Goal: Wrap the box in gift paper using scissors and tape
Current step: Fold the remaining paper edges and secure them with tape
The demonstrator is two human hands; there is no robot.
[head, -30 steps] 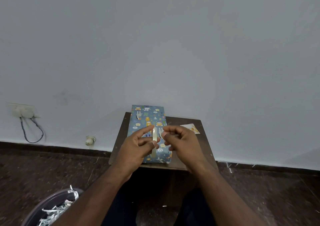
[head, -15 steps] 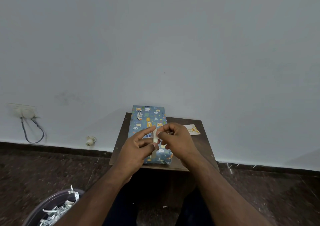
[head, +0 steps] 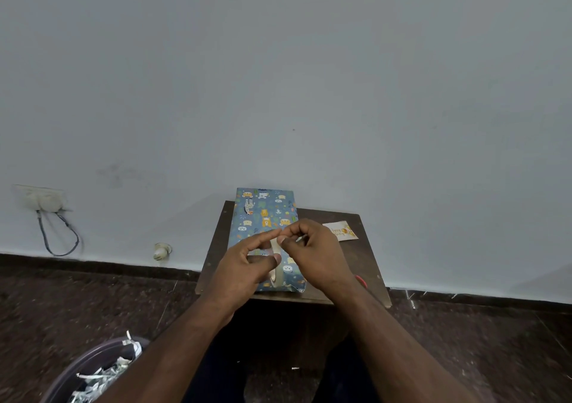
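Blue animal-print wrapped box [head: 264,217] lay lengthwise on the small brown wooden table [head: 368,266], under both hands. Left hand [head: 244,266] and right hand [head: 312,248] each pinched the pale tape strip [head: 276,263], likely keeping it taut and off itself above the near seam

Plain room in a home — bare wall [head: 309,77], wall socket [head: 41,199], dark stone floor [head: 93,303]

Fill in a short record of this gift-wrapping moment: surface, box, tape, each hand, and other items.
surface: small brown table against a grey wall
box: wrapped box in blue animal-print paper, lying on the table
tape: strip of tape held above the box
left hand: left hand pinches the strip
right hand: right hand pinches the strip's upper end
other items: greeting tag on the table; bin of paper scraps on the floor
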